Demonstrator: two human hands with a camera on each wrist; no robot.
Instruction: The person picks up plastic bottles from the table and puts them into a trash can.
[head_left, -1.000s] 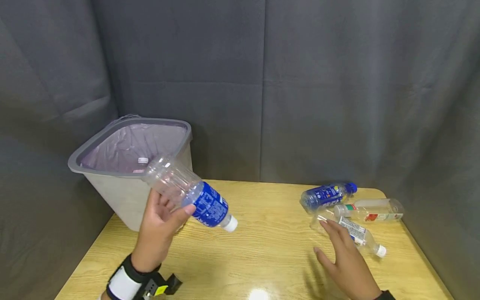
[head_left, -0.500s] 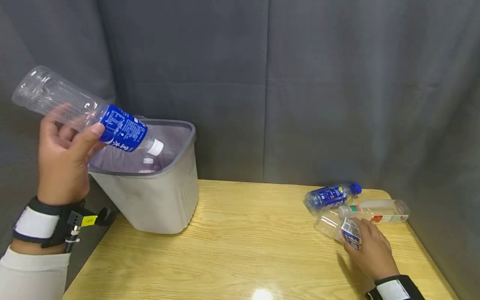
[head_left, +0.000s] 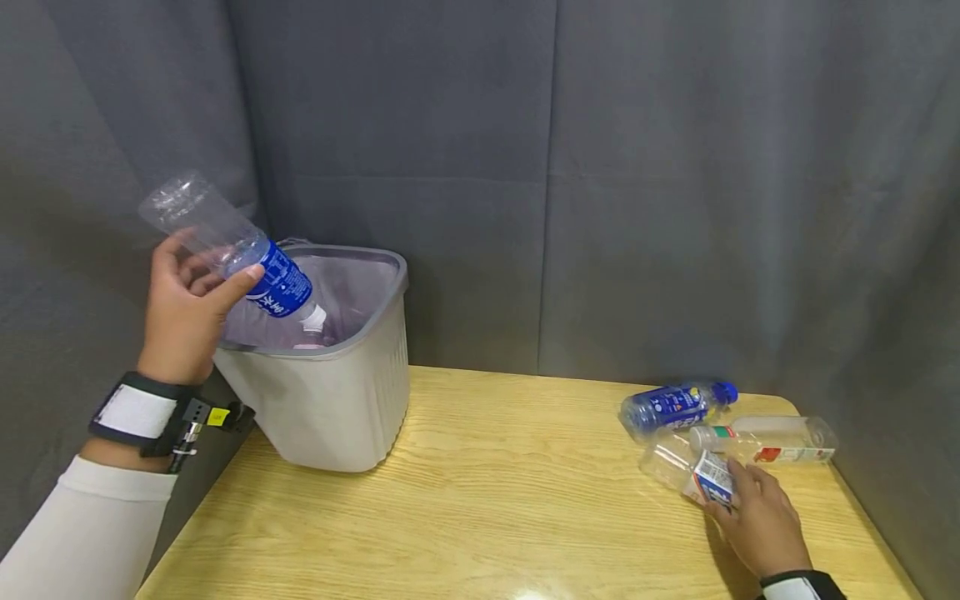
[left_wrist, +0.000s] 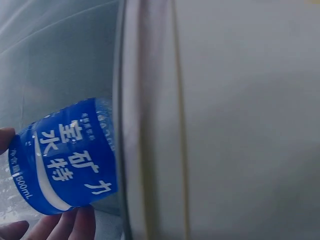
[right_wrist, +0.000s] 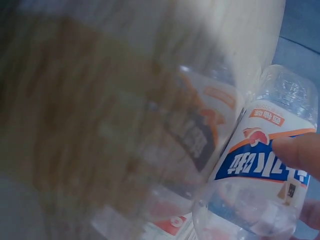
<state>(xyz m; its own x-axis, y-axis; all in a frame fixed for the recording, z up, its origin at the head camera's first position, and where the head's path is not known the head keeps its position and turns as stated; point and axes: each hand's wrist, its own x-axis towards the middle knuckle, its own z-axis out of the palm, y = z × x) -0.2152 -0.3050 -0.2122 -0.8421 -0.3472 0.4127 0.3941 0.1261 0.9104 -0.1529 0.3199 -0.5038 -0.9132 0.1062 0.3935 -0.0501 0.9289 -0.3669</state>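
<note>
My left hand [head_left: 183, 321] grips a clear plastic bottle with a blue label [head_left: 281, 283], tilted with its white cap down inside the mouth of the grey bin [head_left: 330, 417]. In the left wrist view the bottle's blue label [left_wrist: 65, 155] shows between thumb and fingers, beside the bin wall [left_wrist: 240, 125]. On the right of the table, my right hand [head_left: 768, 521] holds a clear bottle with a white, blue and orange label [head_left: 712, 479], its cap end hidden by the hand. The right wrist view shows the thumb [right_wrist: 300, 150] across that label.
Behind the right hand lie a blue-tinted bottle with a blue cap [head_left: 675, 407] and a clear bottle with a red and green label [head_left: 780, 437]. Inside the bin's lilac liner [head_left: 348, 283] part of another bottle shows. Dark grey curtains [head_left: 675, 183] border the wooden table [head_left: 510, 483].
My left hand has lifted its bottle from in front of the bin to over its mouth, then lowered it cap first. My right hand has closed round the labelled bottle on the table.
</note>
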